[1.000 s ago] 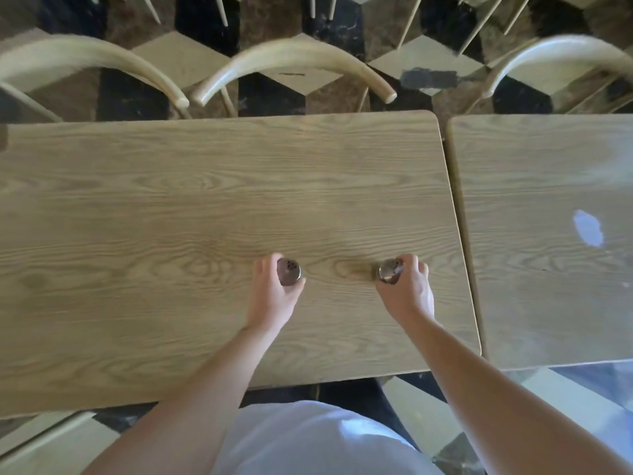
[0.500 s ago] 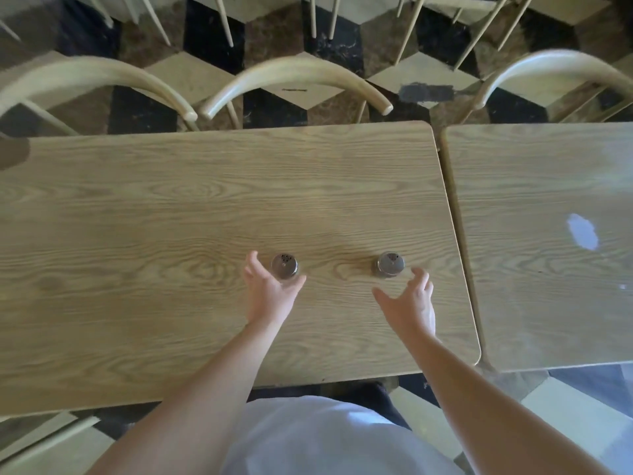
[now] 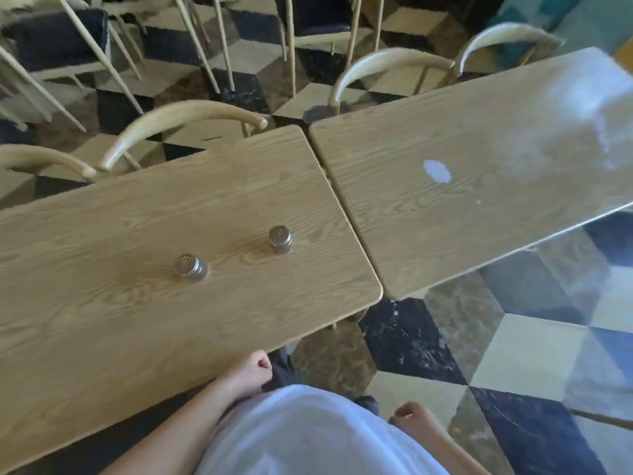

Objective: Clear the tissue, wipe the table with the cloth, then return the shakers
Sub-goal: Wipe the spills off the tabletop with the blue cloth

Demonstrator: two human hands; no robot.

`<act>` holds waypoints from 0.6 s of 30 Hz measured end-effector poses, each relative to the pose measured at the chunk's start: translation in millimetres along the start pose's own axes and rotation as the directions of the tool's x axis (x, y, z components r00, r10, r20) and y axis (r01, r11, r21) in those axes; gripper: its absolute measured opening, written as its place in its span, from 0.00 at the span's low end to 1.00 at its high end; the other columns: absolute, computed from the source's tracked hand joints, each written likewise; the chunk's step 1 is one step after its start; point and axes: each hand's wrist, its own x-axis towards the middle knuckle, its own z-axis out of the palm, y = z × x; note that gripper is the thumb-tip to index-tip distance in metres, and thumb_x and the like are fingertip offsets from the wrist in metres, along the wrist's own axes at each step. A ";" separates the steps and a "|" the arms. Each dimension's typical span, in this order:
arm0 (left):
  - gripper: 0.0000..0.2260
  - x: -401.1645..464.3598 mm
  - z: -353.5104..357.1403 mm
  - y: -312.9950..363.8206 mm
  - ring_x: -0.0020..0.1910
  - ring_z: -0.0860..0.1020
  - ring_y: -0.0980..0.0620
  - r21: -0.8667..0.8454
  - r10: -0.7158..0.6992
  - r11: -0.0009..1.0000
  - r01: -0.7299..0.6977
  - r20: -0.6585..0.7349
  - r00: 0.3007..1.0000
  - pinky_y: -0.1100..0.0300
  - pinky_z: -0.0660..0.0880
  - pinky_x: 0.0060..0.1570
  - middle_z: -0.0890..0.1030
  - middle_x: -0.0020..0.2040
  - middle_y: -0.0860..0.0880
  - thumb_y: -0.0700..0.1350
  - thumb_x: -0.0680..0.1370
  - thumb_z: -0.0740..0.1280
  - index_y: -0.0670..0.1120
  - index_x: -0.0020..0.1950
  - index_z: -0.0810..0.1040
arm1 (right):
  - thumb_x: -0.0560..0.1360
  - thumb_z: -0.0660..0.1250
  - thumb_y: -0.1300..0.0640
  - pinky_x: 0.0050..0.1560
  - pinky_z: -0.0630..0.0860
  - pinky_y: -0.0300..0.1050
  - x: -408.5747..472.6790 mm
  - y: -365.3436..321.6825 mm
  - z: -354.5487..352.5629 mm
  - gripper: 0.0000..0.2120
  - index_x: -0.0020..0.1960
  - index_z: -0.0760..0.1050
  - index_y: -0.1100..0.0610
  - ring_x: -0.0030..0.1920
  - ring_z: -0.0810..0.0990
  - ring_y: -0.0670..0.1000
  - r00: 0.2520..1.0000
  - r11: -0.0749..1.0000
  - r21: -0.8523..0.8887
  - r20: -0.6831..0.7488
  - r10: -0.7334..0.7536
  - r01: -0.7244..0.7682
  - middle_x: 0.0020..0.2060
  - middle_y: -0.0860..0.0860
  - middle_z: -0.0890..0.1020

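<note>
Shakers (image 3: 190, 268) (image 3: 280, 239), squat metal-capped cylinders, stand on grained wood table (image 3: 102, 303).

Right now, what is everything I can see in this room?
small glass shakers with metal tops: two, silvery, upright and apart on the near table
light wooden tables: two, pale oak, side by side
curved-back wooden chairs: several, cream, behind the tables
cube-patterned tiled floor: one, black, cream and brown
pale patch: one, whitish, on the right table
white shirt: one, bottom centre
left hand: one, loosely curled, off the table edge
right hand: one, curled, beside the body
</note>
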 end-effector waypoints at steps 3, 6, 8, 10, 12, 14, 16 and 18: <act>0.06 -8.6 25.2 32.7 0.29 0.74 0.49 0.012 -0.070 0.998 0.069 0.069 0.995 0.64 0.69 0.28 0.75 0.36 0.45 0.37 0.74 0.58 0.46 0.44 0.72 | 0.70 0.71 0.56 0.32 0.76 0.39 6.1 68.1 -13.7 0.08 0.47 0.80 0.59 0.31 0.80 0.50 0.993 0.969 0.229 -0.051 0.110 -0.096 0.36 0.54 0.84; 0.06 -9.4 65.3 65.4 0.25 0.69 0.50 0.133 -0.036 0.991 0.030 0.037 0.999 0.65 0.62 0.26 0.73 0.33 0.45 0.38 0.76 0.58 0.46 0.41 0.71 | 0.70 0.70 0.57 0.31 0.73 0.40 5.6 121.9 -28.6 0.06 0.45 0.78 0.59 0.29 0.79 0.53 0.984 0.902 0.411 -0.061 0.167 -0.128 0.34 0.57 0.83; 0.06 -5.0 95.1 81.1 0.25 0.70 0.50 0.222 0.029 0.975 -0.027 -0.005 1.000 0.62 0.66 0.28 0.76 0.29 0.48 0.40 0.75 0.61 0.46 0.38 0.71 | 0.71 0.70 0.56 0.33 0.78 0.45 8.7 153.3 -31.6 0.07 0.45 0.79 0.60 0.32 0.81 0.55 0.978 0.864 0.481 -0.060 0.200 -0.147 0.37 0.59 0.85; 0.06 3.2 125.2 102.2 0.31 0.75 0.51 0.371 0.097 0.923 -0.103 0.035 0.995 0.59 0.70 0.36 0.79 0.31 0.52 0.43 0.73 0.63 0.49 0.36 0.73 | 0.70 0.68 0.55 0.40 0.82 0.48 7.5 182.5 -28.7 0.08 0.43 0.79 0.60 0.37 0.84 0.55 0.978 0.845 0.514 -0.055 0.203 -0.147 0.39 0.58 0.86; 0.06 -2.7 135.8 122.7 0.37 0.76 0.54 0.517 0.141 0.838 -0.174 0.103 0.985 0.60 0.70 0.40 0.79 0.35 0.54 0.45 0.73 0.64 0.51 0.36 0.74 | 0.70 0.67 0.54 0.40 0.79 0.44 2.1 188.6 -23.8 0.07 0.42 0.78 0.58 0.37 0.83 0.51 0.983 0.849 0.515 -0.061 0.175 -0.119 0.39 0.55 0.86; 0.07 -12.9 151.1 153.7 0.35 0.75 0.54 0.530 0.204 0.816 -0.233 0.114 0.972 0.61 0.69 0.38 0.80 0.35 0.52 0.42 0.75 0.65 0.50 0.37 0.75 | 0.72 0.66 0.52 0.43 0.76 0.41 -3.2 201.4 -19.3 0.07 0.46 0.77 0.54 0.41 0.81 0.48 0.983 0.841 0.520 -0.015 0.182 -0.148 0.44 0.51 0.84; 0.07 -14.1 160.6 176.4 0.33 0.76 0.52 0.465 0.232 0.853 -0.237 0.069 0.970 0.60 0.70 0.36 0.83 0.34 0.47 0.41 0.76 0.64 0.46 0.38 0.77 | 0.71 0.65 0.49 0.44 0.74 0.42 -3.1 211.4 -13.0 0.08 0.47 0.75 0.51 0.45 0.78 0.48 0.982 0.835 0.521 0.041 0.184 -0.178 0.46 0.49 0.81; 0.07 -11.4 169.7 202.2 0.35 0.78 0.50 0.471 0.263 0.841 -0.267 0.075 0.962 0.59 0.71 0.37 0.84 0.37 0.46 0.43 0.77 0.63 0.45 0.42 0.78 | 0.68 0.64 0.48 0.39 0.70 0.41 2.8 219.9 -12.7 0.08 0.43 0.73 0.51 0.45 0.77 0.48 0.982 0.804 0.567 0.061 0.178 -0.181 0.44 0.48 0.79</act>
